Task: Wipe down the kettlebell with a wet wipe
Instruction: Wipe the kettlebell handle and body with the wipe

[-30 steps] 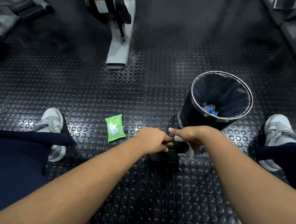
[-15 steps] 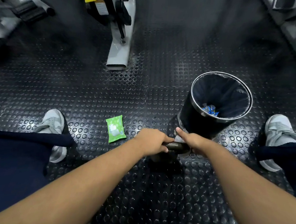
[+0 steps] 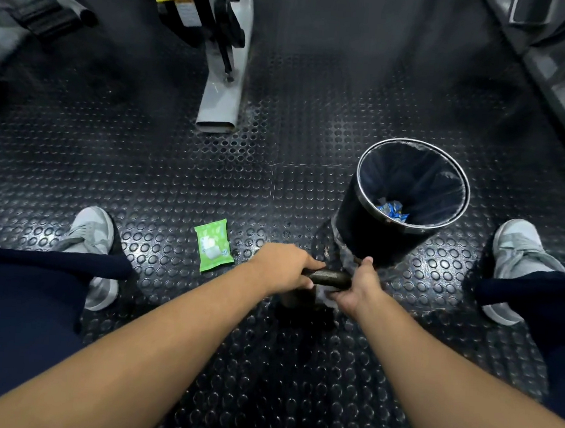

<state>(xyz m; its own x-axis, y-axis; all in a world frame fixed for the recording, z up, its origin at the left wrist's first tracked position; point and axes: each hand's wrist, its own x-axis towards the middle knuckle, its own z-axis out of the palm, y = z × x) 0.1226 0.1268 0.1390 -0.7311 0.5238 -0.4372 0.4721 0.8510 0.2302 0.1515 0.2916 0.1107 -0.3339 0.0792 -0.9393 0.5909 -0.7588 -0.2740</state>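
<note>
Dim, cool overhead light. Sheen on floor (image 3: 164,180) studs, glint on bin (image 3: 359,235) rim. Far corners murky, soft; edges bowed.

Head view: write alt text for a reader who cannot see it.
Seen from above, a person's left hand grips the handle of a black kettlebell on a studded rubber floor while the right hand holds a wet wipe against the handle's other end. A green wet wipe pack lies to the left; a waste bin stands beyond.
</note>
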